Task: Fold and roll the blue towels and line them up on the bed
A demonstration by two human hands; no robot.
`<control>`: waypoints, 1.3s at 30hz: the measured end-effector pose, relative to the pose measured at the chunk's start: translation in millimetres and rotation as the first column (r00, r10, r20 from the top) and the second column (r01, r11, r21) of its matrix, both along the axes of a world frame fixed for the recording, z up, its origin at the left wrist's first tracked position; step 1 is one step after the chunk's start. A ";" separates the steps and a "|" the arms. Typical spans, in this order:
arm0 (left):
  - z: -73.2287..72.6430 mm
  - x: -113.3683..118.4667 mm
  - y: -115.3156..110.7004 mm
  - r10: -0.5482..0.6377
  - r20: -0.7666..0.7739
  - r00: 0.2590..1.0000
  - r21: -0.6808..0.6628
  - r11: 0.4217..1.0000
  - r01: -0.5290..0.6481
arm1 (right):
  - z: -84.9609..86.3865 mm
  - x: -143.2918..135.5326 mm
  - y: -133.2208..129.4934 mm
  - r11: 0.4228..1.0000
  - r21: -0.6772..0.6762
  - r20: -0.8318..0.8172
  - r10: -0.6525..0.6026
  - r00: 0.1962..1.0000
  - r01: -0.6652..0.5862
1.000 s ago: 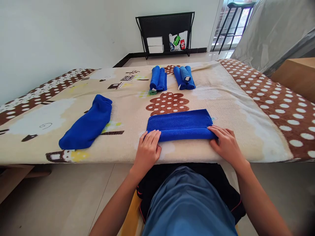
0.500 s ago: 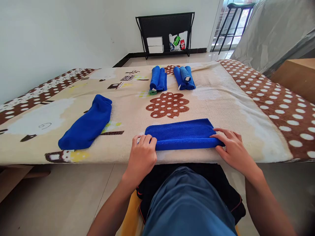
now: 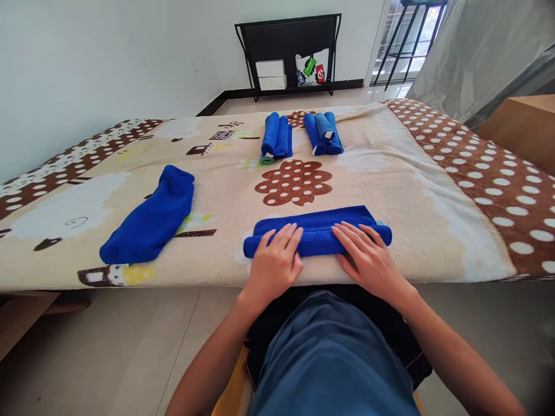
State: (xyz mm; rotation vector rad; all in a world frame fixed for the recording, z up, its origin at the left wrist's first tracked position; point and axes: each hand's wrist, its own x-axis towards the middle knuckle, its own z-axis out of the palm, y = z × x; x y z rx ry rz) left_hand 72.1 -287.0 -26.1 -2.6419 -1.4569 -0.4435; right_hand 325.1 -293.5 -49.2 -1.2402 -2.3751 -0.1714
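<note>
A blue towel (image 3: 318, 242) lies partly rolled near the front edge of the bed, its near side a thick roll and its far side still flat. My left hand (image 3: 275, 263) rests on the left half of the roll, fingers stretched over the top. On the right half lies my right hand (image 3: 370, 260), also with extended fingers. Both palms are turned down, and the roll's ends stick out past them. To the left, another blue towel (image 3: 150, 216) lies loosely bunched.
Two groups of rolled towels, one on the left (image 3: 276, 136) and one on the right (image 3: 324, 133), lie farther back on the patterned blanket (image 3: 381, 179). Beyond the bed stands a black rack (image 3: 288, 40). A cardboard box (image 3: 520, 133) is at the right.
Both hands have moved inward from the towel's ends to the top of the roll, and their fingers have straightened. The rolled part looks slightly farther from me.
</note>
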 end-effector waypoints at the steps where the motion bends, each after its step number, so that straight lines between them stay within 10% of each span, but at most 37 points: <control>1: -1.9 -13.2 -4.5 0.034 0.010 0.999 0.007 0.999 -0.034 | -4.1 13.3 -1.7 1.000 0.014 -0.011 -0.021 1.000 0.021; 6: -3.8 -48.9 -23.6 0.178 -0.025 0.984 0.043 0.983 -0.177 | -9.7 52.8 -12.6 0.984 0.055 -0.027 -0.168 0.985 0.169; 15: -3.9 28.0 -11.6 -0.040 -0.055 0.998 0.049 0.998 0.043 | 3.7 -29.1 -6.2 1.000 0.003 0.018 0.010 1.000 -0.010; 24: -12.4 -42.2 -25.1 0.143 -0.018 0.989 0.087 0.986 -0.141 | -9.3 44.1 -15.2 0.994 0.021 -0.024 -0.111 0.994 0.112; 39: 5.6 -46.9 -2.0 0.069 -0.024 0.997 0.135 0.989 -0.066 | 18.1 45.1 2.7 0.992 -0.109 -0.021 -0.073 0.997 0.070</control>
